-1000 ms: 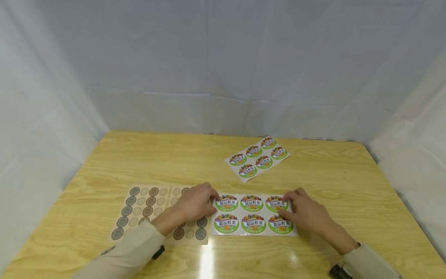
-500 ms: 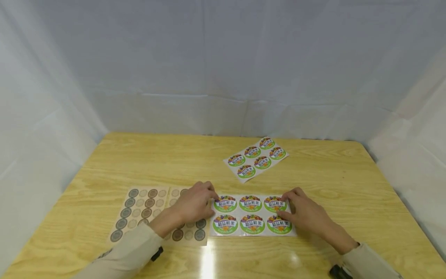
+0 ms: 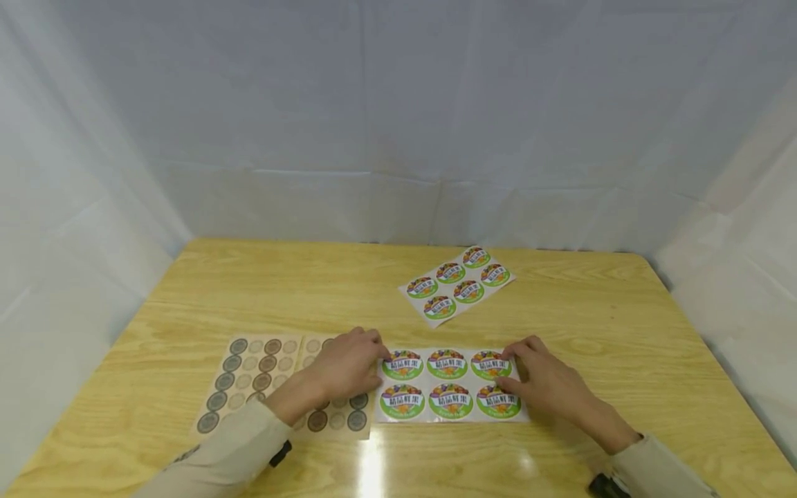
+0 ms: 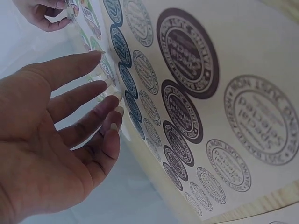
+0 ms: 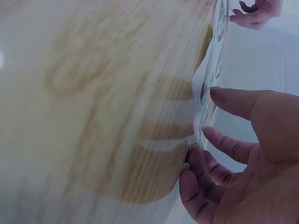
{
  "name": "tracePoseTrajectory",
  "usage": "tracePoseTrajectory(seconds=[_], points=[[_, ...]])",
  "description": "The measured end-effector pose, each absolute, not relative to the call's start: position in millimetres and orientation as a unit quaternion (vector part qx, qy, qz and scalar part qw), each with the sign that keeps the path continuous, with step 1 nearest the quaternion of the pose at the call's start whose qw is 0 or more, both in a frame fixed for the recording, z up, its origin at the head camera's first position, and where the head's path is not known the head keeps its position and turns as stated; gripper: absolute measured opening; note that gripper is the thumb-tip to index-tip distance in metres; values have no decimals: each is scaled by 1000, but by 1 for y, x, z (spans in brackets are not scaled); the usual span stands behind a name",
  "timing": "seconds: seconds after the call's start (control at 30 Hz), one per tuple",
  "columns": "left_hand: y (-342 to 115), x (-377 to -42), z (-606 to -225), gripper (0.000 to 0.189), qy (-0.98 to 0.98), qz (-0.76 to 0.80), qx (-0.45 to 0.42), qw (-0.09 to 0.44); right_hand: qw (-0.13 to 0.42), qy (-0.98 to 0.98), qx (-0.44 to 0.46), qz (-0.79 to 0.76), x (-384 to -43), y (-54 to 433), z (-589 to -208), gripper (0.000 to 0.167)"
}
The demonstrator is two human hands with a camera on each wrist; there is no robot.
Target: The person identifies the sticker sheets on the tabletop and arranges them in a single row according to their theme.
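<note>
A white sheet of round fruit stickers [image 3: 450,381], printed in green with colourful fruit, lies on the table between both hands in the head view. At its left edge rests my left hand [image 3: 349,366], thumb and forefinger tips on the margin. The left wrist view shows that hand [image 4: 70,126] with fingers spread and loosely bent. My right hand [image 3: 548,380] touches the sheet's right end. Seen from the right wrist, this hand [image 5: 243,158] has thumb and forefinger tips on the stickers, the other fingertips low by the edge.
Two tan sheets of round seal stickers [image 3: 249,380] lie side by side at the left, partly hidden under the left hand and forearm. Farther back, a second fruit sticker sheet [image 3: 459,287] lies at a slant on the wooden table [image 3: 623,332]. White cloth [image 3: 398,124] hangs behind.
</note>
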State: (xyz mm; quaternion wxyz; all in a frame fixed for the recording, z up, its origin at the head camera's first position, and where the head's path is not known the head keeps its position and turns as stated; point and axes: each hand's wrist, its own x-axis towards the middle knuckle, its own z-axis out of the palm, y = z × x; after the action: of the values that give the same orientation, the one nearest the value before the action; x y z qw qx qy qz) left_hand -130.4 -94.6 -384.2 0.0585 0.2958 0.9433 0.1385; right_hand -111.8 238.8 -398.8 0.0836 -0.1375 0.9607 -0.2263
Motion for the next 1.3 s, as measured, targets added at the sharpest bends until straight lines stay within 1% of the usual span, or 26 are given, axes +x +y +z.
tracePoseTrajectory(seconds=[0.17,0.3,0.37,0.53,0.7,0.83,1.1,1.3], points=[[-94,-130,-380,19,937,180,297,36,124,939,-150,-285,-116,250,-397,36],[-92,-133,-377,21,934,220,280,19,144,922,-163,-320,-124,261,-391,40],[-91,-136,-375,25,934,243,260,22,147,917,-167,-330,-130,266,-388,41],[-88,-144,-376,38,916,348,192,55,149,909,-166,-351,-150,279,-380,46],[-85,-158,-382,49,870,464,143,87,135,908,-171,-357,-173,289,-373,50],[-81,-167,-386,55,848,508,100,113,120,911,-178,-351,-192,295,-369,52],[-63,-182,-389,65,846,516,47,127,104,905,-166,-377,-239,301,-382,56],[-49,-192,-392,69,856,501,36,122,96,902,-121,-404,-267,296,-398,55]])
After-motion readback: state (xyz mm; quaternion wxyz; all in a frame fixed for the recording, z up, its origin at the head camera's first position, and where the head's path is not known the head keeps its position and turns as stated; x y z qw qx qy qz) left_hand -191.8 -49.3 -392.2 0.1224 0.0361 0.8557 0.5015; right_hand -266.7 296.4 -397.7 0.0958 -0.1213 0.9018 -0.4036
